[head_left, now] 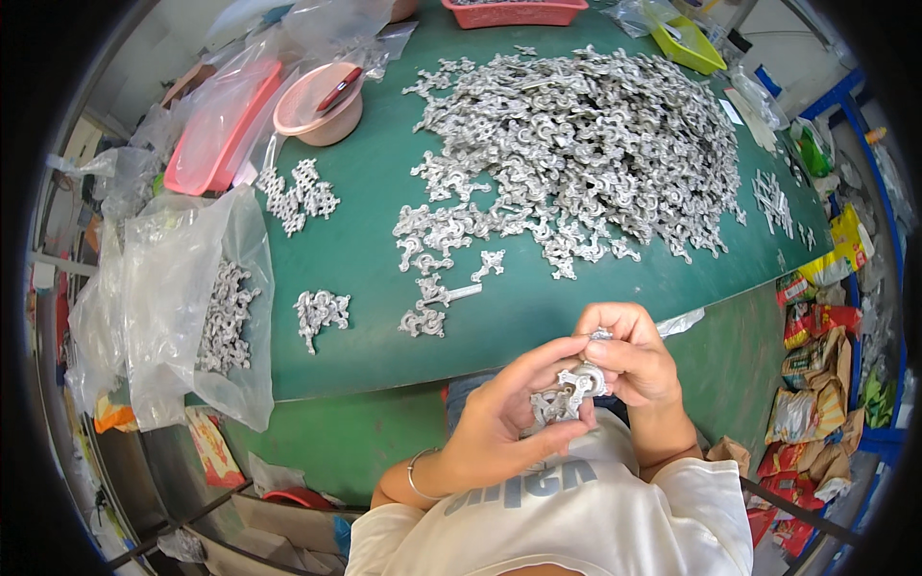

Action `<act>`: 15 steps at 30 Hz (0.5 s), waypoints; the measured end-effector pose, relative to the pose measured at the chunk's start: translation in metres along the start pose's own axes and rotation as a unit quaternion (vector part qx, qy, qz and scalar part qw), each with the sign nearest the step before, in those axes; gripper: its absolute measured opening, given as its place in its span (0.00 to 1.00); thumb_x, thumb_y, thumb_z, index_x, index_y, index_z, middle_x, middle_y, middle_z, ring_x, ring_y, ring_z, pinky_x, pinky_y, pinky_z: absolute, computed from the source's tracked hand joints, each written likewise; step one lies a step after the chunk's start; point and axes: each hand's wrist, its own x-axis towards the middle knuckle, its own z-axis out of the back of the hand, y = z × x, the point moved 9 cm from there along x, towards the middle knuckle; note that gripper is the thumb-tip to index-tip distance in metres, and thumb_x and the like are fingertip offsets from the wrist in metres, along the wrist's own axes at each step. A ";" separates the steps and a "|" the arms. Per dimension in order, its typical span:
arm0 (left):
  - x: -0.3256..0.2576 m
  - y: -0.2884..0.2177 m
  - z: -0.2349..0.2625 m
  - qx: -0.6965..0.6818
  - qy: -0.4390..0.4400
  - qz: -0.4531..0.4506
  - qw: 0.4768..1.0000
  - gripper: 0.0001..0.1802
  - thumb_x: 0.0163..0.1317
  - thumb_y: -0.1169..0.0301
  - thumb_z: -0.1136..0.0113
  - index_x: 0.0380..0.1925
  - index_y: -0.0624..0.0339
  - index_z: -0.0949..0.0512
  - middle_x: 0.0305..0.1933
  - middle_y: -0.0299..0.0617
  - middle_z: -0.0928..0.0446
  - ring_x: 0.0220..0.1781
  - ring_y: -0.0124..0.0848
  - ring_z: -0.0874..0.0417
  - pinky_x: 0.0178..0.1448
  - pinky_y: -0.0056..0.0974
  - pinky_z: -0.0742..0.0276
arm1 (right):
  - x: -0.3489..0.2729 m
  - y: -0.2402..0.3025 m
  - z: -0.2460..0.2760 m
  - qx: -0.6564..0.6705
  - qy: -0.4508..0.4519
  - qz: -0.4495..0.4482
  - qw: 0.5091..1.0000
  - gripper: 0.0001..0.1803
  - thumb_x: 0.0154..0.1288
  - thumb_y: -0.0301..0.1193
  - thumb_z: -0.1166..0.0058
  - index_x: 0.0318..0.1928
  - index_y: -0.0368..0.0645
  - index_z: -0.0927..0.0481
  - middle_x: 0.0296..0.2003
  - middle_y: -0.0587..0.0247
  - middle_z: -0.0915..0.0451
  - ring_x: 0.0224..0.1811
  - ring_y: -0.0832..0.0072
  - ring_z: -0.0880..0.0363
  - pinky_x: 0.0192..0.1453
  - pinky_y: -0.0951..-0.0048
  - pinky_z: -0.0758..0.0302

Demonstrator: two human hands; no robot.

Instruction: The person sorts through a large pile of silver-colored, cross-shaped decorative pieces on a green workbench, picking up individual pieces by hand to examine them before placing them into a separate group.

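Note:
Several small silver-grey cast metal parts [562,397] lie in my left hand [495,415], whose fingers curl round them from the left and below. My right hand [636,363] is closed in a pinch on another small metal part [600,335] at the top of the handful, partly hidden by the fingertips. Both hands are together just off the near edge of the green table [370,370]. On the tabletop beyond them, a few loose metal parts [423,321] and a thin metal strip [461,292] lie close by.
A large heap of metal parts [595,144] covers the table's right half. Small clusters [322,312] lie leftward, near a clear plastic bag [168,288] holding more. A pink bowl [293,113] with a red-handled tool, a pink tray [187,173] and a yellow-green basket [706,60] stand around.

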 end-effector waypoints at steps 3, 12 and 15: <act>0.001 0.004 0.000 -0.020 -0.007 0.014 1.000 0.37 0.53 0.86 0.45 0.62 0.64 0.48 0.51 0.51 0.32 0.42 0.30 0.26 0.34 0.28 0.28 | 0.000 0.000 0.000 -0.010 0.003 -0.007 1.000 0.05 0.58 0.25 0.48 0.33 0.35 0.27 0.18 0.70 0.28 0.14 0.90 0.35 0.15 0.88 0.42; 0.001 0.001 -0.003 -0.021 -0.010 -0.027 0.999 0.39 0.52 0.85 0.43 0.62 0.63 0.50 0.51 0.53 0.32 0.40 0.31 0.26 0.31 0.28 0.29 | 0.001 -0.003 -0.002 0.002 0.030 -0.002 1.000 0.06 0.59 0.28 0.48 0.33 0.37 0.27 0.17 0.71 0.29 0.14 0.90 0.36 0.16 0.88 0.41; 0.001 0.001 -0.003 -0.005 -0.015 -0.024 1.000 0.39 0.52 0.85 0.43 0.62 0.63 0.51 0.51 0.54 0.31 0.39 0.31 0.25 0.31 0.28 0.29 | 0.000 -0.002 -0.004 0.007 0.034 -0.001 0.999 0.07 0.59 0.28 0.48 0.33 0.37 0.27 0.17 0.71 0.28 0.14 0.90 0.36 0.16 0.88 0.41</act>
